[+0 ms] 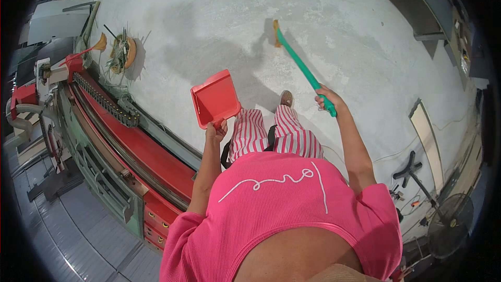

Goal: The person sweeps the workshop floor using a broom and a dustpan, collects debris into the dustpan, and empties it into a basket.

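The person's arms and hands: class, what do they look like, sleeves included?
Short, loose, bright pink sleeves cover the upper arms. Below them the forearms are uncovered, and neither the left hand nor the right hand wears a glove.

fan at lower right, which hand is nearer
Right. The right hand, gripping the green handle, is ahead of the fan and to its left; the left hand, on the red dustpan, is farther left.

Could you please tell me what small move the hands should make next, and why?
Perhaps the right hand should draw the green brush toward the red dustpan, since the bristles are farther ahead, well apart from it, while the left hand holds it.
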`<state>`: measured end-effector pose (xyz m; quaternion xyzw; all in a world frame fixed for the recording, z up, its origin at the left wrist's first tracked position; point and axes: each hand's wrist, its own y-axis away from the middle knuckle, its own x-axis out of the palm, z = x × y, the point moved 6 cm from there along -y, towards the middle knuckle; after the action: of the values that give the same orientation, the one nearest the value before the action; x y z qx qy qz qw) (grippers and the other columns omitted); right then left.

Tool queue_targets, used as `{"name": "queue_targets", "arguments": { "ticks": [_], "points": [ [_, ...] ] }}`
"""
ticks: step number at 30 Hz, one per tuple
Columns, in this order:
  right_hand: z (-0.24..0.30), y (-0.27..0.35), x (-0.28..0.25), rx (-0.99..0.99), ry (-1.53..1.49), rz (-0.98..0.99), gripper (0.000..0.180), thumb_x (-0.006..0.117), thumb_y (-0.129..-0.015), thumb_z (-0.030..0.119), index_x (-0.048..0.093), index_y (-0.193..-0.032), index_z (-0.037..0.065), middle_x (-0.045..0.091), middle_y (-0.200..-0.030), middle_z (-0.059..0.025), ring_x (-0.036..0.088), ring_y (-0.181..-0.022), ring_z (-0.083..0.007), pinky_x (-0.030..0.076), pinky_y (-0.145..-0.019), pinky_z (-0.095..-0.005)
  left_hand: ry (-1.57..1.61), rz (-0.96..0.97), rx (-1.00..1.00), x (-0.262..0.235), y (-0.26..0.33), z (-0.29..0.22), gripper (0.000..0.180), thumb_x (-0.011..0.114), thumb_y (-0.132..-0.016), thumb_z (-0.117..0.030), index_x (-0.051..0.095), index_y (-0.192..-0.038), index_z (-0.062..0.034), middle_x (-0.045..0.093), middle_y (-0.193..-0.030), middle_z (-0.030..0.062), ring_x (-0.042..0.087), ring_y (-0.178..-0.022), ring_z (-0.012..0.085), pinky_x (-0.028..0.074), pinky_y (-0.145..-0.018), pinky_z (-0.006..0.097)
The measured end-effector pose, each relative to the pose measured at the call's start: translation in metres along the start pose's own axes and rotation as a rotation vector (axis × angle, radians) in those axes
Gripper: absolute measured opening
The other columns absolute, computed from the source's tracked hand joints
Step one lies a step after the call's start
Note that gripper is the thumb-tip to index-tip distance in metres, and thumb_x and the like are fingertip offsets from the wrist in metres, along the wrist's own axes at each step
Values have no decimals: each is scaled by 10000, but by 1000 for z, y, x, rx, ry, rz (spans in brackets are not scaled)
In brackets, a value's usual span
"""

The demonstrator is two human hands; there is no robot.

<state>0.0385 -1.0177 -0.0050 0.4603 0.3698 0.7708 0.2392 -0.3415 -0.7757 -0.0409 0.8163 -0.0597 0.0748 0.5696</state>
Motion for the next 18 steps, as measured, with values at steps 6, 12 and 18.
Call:
{"name": "queue_targets", "arguments": {
  "ticks": [6, 12, 18],
  "points": [
    [19, -23, -63, -207, 102, -338, 206, 471, -705, 129, 339, -857, 88, 400, -533, -23, 396, -395, -88, 347, -329, -210, 3, -63, 18, 27, 6, -22, 337, 260, -773, -215, 420, -974, 3, 547, -819, 131, 551, -706, 197, 452, -555, 280],
    [61, -95, -82, -211, 94, -473, 155, 462, -696, 143, 370, -751, 30, 432, -472, -63, 425, -363, -149, 363, -332, -257, 52, 24, 24, 5, 11, -40, 352, 303, -756, -244, 470, -930, 13, 567, -767, 125, 566, -662, 172, 454, -570, 257],
    [63, -147, -23, -22, 299, -517, 140, 469, -673, 149, 412, -614, 36, 444, -453, -58, 419, -345, -161, 356, -320, -283, 124, -127, 43, -51, 26, -55, 347, 307, -751, -243, 483, -917, 5, 570, -770, 112, 558, -643, 164, 441, -590, 264]
  ]
}}
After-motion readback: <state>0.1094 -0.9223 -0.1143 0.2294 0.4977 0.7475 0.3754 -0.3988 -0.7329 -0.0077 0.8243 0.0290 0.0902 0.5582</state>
